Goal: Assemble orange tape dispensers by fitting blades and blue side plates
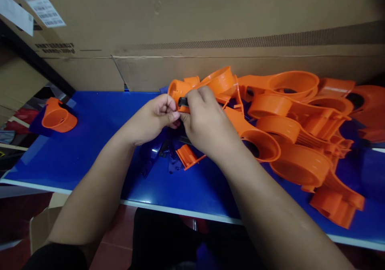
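My left hand (158, 115) is closed in a pinch, its thumb and fingertips at the near end of an orange plastic part (184, 109). From the other side my right hand (203, 119) grips this same part, its fingers hiding most of it. A short black piece (182, 101) shows at the part between both hands. Just behind my fingertips is an orange ring (177, 88); whether it belongs to the held part, I cannot tell. Under the hands lie a dark blue plastic piece (152, 155) and a small orange bracket (188, 157).
A heap of orange ring-shaped parts (300, 165) covers the right of the blue tabletop (99, 141). Another orange ring part (60, 119) sits at the far left on dark blue plastic. A large cardboard box (180, 21) stands along the back edge.
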`<state>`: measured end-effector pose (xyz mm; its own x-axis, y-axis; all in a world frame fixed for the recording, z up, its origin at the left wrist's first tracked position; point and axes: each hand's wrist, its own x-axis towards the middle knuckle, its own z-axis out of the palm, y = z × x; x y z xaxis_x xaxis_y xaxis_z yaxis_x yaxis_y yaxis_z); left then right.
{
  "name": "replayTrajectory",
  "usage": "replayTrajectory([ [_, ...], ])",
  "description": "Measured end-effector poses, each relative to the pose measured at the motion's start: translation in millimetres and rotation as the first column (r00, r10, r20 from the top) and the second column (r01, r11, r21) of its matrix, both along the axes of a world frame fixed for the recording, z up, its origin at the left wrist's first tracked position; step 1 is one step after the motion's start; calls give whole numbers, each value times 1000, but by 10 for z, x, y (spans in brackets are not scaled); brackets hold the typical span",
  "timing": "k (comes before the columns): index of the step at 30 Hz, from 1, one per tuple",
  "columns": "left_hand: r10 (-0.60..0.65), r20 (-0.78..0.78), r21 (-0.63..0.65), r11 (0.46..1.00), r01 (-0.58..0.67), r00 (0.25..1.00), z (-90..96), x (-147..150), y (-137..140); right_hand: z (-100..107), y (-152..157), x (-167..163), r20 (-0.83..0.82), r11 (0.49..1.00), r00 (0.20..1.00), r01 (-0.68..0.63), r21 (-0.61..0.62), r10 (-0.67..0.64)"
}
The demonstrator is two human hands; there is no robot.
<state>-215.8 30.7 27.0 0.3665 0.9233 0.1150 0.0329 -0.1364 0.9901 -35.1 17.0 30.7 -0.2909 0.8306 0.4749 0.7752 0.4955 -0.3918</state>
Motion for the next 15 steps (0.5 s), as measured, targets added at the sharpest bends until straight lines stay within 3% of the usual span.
replayTrajectory([
  [6,214,-148,215,960,-180,966,72,-15,-18,10,26,-48,-67,999,998,4,45,-1],
  [15,225,-190,320,935,-156,956,38,102,-57,79,-15,-8,-79,994,996,57,91,-50],
])
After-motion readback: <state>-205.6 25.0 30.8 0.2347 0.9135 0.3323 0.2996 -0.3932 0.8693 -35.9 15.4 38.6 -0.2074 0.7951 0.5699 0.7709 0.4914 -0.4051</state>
